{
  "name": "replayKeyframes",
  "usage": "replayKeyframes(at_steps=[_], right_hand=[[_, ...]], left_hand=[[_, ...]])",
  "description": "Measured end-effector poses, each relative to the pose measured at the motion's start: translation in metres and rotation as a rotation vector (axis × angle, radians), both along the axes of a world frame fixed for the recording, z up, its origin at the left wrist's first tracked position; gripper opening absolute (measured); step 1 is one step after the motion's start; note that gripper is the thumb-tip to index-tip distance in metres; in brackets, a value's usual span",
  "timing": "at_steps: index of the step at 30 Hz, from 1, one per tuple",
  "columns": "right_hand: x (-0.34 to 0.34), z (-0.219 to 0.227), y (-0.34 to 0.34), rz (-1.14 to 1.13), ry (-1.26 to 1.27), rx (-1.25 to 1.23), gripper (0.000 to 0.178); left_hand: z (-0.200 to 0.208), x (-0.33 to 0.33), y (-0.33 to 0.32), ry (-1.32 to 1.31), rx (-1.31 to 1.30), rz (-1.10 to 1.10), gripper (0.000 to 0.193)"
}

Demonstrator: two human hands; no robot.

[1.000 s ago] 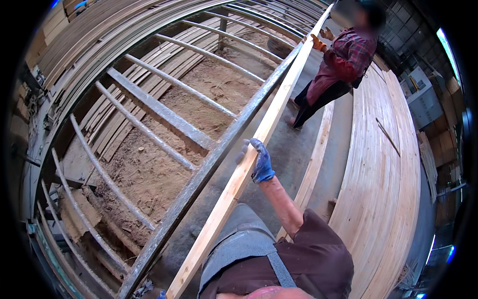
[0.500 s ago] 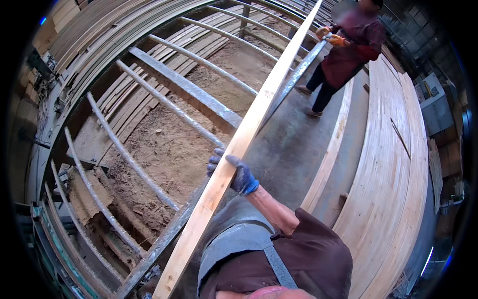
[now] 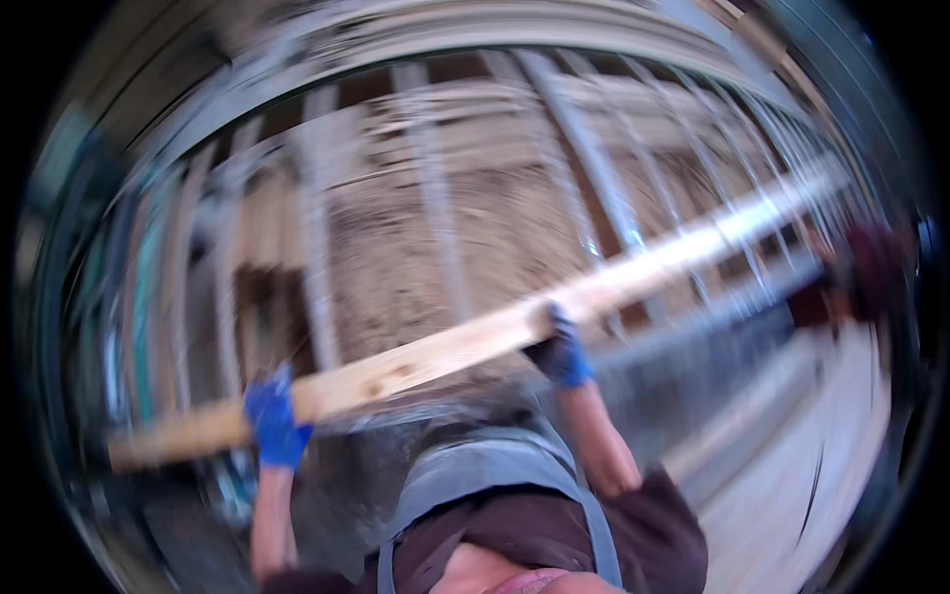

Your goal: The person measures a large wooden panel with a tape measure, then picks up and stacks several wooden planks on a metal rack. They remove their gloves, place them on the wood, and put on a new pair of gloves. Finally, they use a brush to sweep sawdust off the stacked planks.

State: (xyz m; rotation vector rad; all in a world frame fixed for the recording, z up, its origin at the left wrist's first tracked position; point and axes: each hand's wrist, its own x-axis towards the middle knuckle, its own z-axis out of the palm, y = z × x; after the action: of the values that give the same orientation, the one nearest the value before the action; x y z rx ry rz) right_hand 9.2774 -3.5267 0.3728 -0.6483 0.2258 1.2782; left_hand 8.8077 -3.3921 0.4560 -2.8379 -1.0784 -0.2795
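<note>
A long pale wooden board (image 3: 426, 368) lies across the view in front of me, slanting up to the right over the metal rack. My left hand (image 3: 277, 424), in a blue glove, is closed round the board near its left end. My right hand (image 3: 561, 348), in a grey and blue glove, grips the board's near edge about midway, its thumb over the top face. The fingers under the board are hidden, and motion smears the whole picture.
Metal rollers (image 3: 435, 198) run across the rack, with sawdust-covered ground and planks beneath. A co-worker (image 3: 861, 267) in dark red stands at the far right, blurred. Stacked wide boards (image 3: 792, 475) lie at the lower right.
My view has swung left, so the board now runs crosswise rather than away from me. My left hand has come into view, holding the board; my right hand still grips it.
</note>
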Motion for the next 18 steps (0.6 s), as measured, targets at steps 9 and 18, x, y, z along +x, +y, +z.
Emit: replayKeyframes(at_steps=[9, 18], right_hand=[[0.095, -0.014, 0.146, 0.038, -0.255, 0.089, 0.040], [0.047, -0.034, 0.228, 0.543, -0.338, -0.076, 0.033]], left_hand=[[0.056, 0.095, -0.034, -0.001, 0.044, 0.166, 0.068], [-0.039, -0.024, -0.245, 0.156, -0.698, 1.168, 0.062]])
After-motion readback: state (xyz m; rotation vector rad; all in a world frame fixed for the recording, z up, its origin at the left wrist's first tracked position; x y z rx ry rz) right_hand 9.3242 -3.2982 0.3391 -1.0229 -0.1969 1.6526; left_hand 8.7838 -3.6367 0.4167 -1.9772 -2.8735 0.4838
